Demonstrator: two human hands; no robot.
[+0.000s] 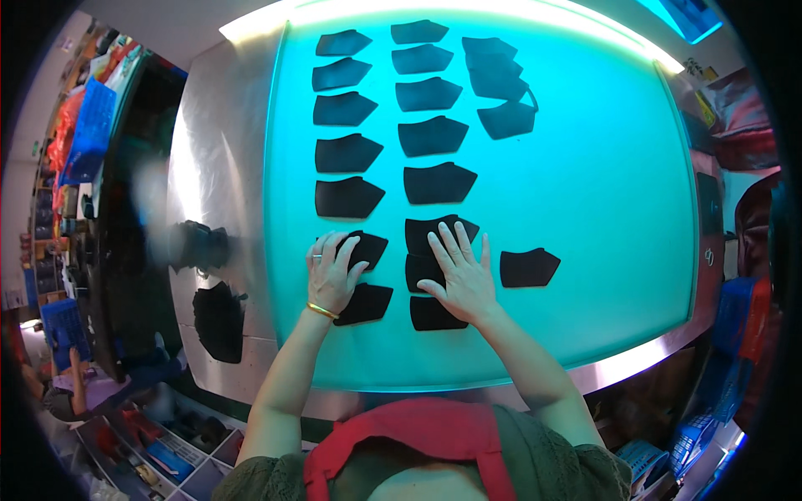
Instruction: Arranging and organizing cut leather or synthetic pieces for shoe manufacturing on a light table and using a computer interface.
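Flat black pieces, each with one pointed end, lie in columns on a teal-lit table (pixel 601 217). My left hand (pixel 332 280) rests on a black piece (pixel 372 249) in the left column, its fingers slightly bent and the thumb apart. Just below it lies another black piece (pixel 369 305). Spread flat, my right hand (pixel 466 284) covers part of an upper black piece (pixel 422 234) and a lower one (pixel 420 274) in the middle column. Beneath that hand, a further black piece (pixel 433 314) is partly hidden. Right of it sits a single black piece (pixel 528 268).
A dark pile of pieces (pixel 219 321) and a dark bundle (pixel 199 246) lie on the metal ledge (pixel 221 159) at the left. Several pieces overlap at the upper right (pixel 493 79). Blue baskets (pixel 90 134) stand beyond the table, and a person (pixel 79 392) sits at far left.
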